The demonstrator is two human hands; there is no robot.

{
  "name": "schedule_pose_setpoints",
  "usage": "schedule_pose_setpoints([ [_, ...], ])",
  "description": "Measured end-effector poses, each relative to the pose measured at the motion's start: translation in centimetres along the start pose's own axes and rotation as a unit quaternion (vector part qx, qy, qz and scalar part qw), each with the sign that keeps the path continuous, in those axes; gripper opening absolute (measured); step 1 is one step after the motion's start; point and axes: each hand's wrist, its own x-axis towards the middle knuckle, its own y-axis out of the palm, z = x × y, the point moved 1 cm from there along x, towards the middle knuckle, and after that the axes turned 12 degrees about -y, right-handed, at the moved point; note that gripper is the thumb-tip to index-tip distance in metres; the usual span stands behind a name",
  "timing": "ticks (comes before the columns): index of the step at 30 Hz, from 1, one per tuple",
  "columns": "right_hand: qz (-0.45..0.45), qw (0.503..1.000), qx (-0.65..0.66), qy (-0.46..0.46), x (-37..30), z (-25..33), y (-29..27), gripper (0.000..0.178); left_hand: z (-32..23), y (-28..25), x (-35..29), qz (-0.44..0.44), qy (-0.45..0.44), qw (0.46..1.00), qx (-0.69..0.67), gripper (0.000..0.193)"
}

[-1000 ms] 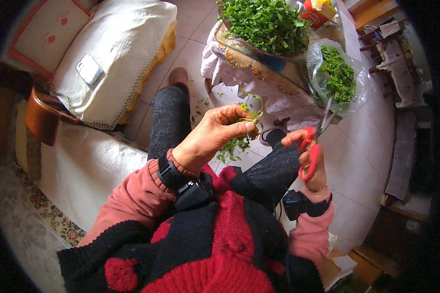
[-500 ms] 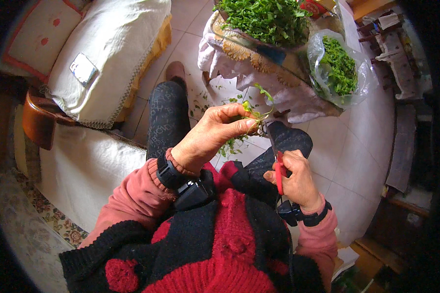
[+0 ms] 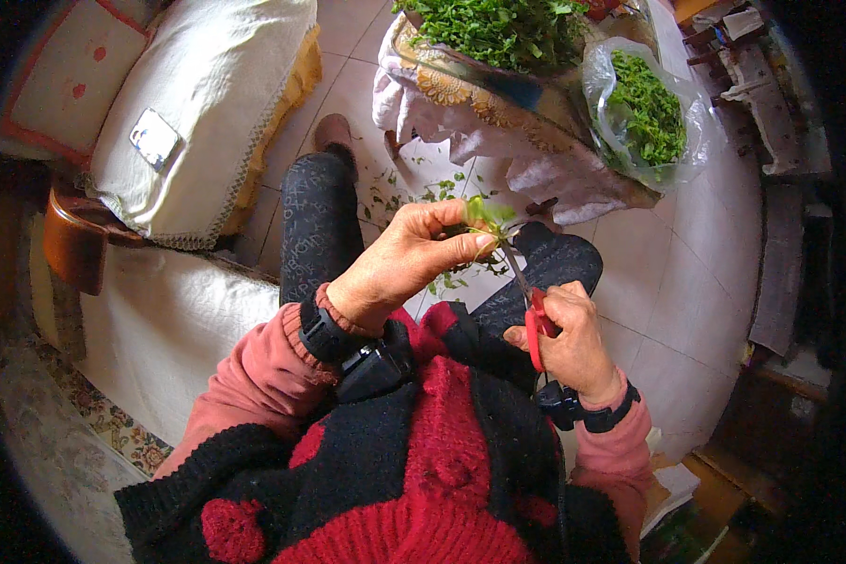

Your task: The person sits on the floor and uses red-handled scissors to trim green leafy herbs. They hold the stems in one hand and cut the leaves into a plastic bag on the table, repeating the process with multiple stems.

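Note:
Between the thumb and fingers of my left hand (image 3: pixel 414 252) is a small sprig of leafy greens (image 3: pixel 487 215), its upper leaves blurred. My right hand (image 3: pixel 573 340) is wrapped round the red handles of a pair of scissors (image 3: pixel 536 324). The blades point up and left, with their tips at the stems just beside my left fingertips; whether the blades are apart I cannot tell. Beyond my hands, a large heap of greens (image 3: pixel 498 33) lies on the cloth-covered table (image 3: pixel 470 94). A clear plastic bag (image 3: pixel 600 89) at the table's right holds more cut greens (image 3: pixel 644 113).
Leaf scraps (image 3: pixel 385 193) are scattered over the tiled floor (image 3: pixel 620 273) under my hands. At the left stands a sofa with a white cover (image 3: pixel 226 85), a phone (image 3: pixel 155 139) lying on it, beside a wooden armrest (image 3: pixel 75 240). A dark shelf (image 3: pixel 752 85) runs along the right.
The sprig's long curling stem no longer stands up above my left fingers; its leaves are now blurred. The scissors have turned slightly, and both hands stay nearly in place. The view has shifted a little.

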Motion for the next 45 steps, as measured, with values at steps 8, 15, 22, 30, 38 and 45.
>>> schedule_pose_setpoints([
  [8,-0.013,1.000,0.003,0.023,-1.1,-0.2,0.4,0.034,0.6,-0.2,0.4,0.007,-0.022,0.999,0.044,0.016],
  [15,-0.031,0.968,0.190,0.162,-2.4,-1.0,1.3,0.030,1.1,-0.7,1.0,0.030,-0.046,0.997,0.053,0.015],
  [22,0.015,0.874,0.404,0.271,-2.2,-2.0,0.6,0.037,1.4,-1.1,1.2,0.037,-0.015,0.998,0.051,0.017],
  [30,-0.238,0.884,0.389,0.102,2.9,0.3,1.1,0.019,1.6,-1.0,1.0,0.064,-0.033,0.997,-0.014,0.016],
  [38,-0.105,0.935,0.322,0.102,5.0,-0.3,0.2,0.020,1.3,-1.4,0.5,0.095,-0.045,0.993,-0.049,0.015],
  [45,-0.158,0.959,0.181,0.153,4.3,-2.5,0.3,0.014,1.5,-1.9,0.6,0.100,-0.051,0.981,-0.157,0.017],
])
